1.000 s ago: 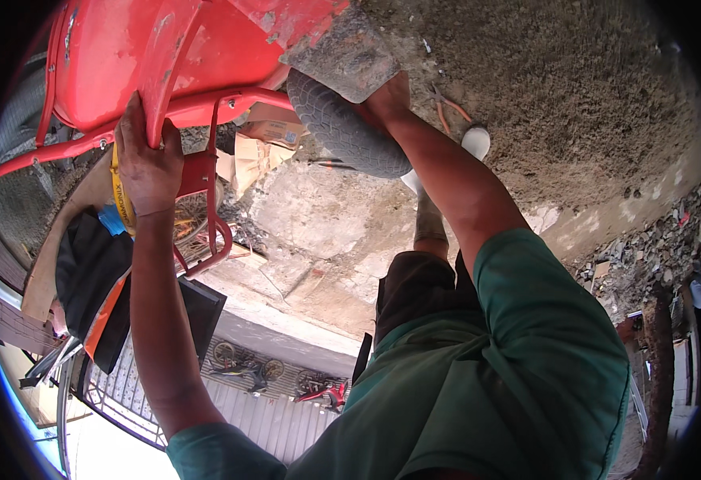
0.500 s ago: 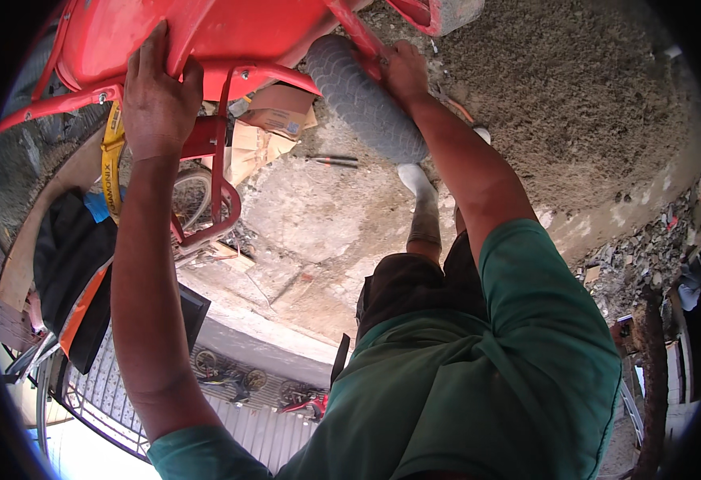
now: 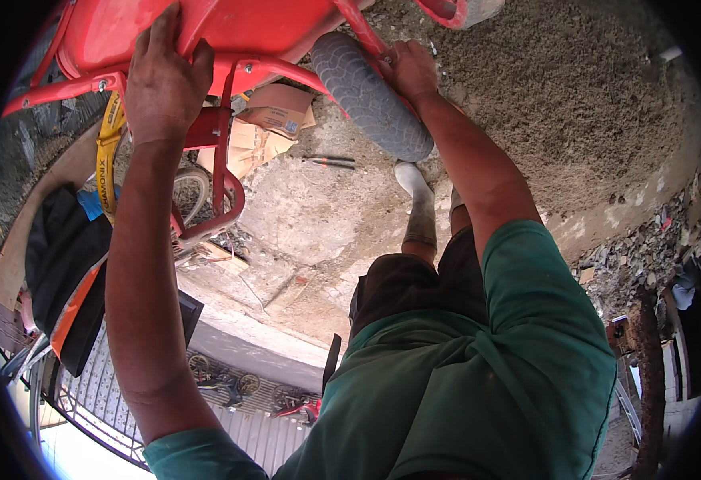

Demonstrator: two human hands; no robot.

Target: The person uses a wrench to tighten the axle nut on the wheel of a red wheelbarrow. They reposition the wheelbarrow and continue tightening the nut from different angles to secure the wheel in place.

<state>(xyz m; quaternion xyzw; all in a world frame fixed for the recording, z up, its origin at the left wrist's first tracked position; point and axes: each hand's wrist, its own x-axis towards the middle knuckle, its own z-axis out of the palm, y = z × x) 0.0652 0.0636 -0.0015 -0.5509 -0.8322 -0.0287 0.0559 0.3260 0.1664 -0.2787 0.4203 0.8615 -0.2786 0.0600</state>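
While L hand grips brace on red barrow, R hand holds red bar. Grey tyre lies betw. hands, nearer R, long axis slanting upper L to lower R.

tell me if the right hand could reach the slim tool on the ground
Probably not as things stand: the right hand is on the red frame, and in this view the wheel lies between it and the slim tool.

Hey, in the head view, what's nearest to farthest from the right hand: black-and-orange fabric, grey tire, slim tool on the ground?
1. Grey tire, just left of the right hand.
2. Slim tool, lower left.
3. Black-and-orange fabric, far left.
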